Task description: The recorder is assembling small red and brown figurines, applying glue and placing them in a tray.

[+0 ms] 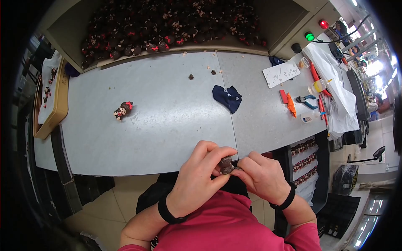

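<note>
Close to my body, at the table's front edge, my left hand pinches a small dark brown figurine part between thumb and fingers. My right hand is closed beside it, thumb and forefinger pinching a thin dark bit at the part's lower side. Whether that bit belongs to the part I cannot tell. A finished-looking brown doll figurine with a red bow lies on the left of the table. Two small dark pieces sit toward the back, near a folded navy cloth.
A heap of dark brown figurine heads fills the lit box behind. At right lie a white plate, pliers, an orange scrap and bottles. A cardboard tray stands left; a drawer of figurines is below right.
</note>
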Available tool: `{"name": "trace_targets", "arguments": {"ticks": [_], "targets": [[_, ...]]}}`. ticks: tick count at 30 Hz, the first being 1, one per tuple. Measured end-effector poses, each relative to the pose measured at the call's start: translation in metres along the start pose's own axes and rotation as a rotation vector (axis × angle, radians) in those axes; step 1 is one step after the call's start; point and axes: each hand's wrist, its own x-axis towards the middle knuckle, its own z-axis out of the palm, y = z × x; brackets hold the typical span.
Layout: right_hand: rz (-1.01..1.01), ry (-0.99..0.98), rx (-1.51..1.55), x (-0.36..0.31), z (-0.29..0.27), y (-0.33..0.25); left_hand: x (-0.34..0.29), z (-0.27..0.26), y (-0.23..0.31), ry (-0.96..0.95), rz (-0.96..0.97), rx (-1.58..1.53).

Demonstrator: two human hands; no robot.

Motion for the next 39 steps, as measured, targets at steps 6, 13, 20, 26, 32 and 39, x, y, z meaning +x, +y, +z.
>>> {"name": "trace_targets", "arguments": {"ticks": [6, 13, 20, 26, 32, 39], "targets": [[0.005, 0.001, -0.002, 0.0001, -0.0002, -0.001, -0.0007, 0.0009, -0.0013, 0.006, 0.01, 0.023], [0.022, 0.001, 0.0, -0.0009, -0.0006, -0.0008, -0.001, 0.0024, -0.0013, 0.017, 0.009, 0.014], [0.016, -0.002, -0.009, -0.0007, 0.0, -0.0002, -0.0013, 0.0034, -0.0018, 0.032, 0.023, 0.021], [0.025, -0.002, 0.005, -0.0015, 0.0003, 0.0003, -0.0014, 0.0035, -0.0015, 0.033, 0.03, 0.035], [0.021, -0.002, -0.003, -0.0014, 0.0011, 0.0011, -0.0015, 0.0038, -0.0019, 0.038, 0.033, 0.037], [0.017, -0.003, -0.011, -0.0013, 0.0015, 0.0017, -0.0014, 0.0038, -0.0008, 0.038, 0.034, 0.059]]}}
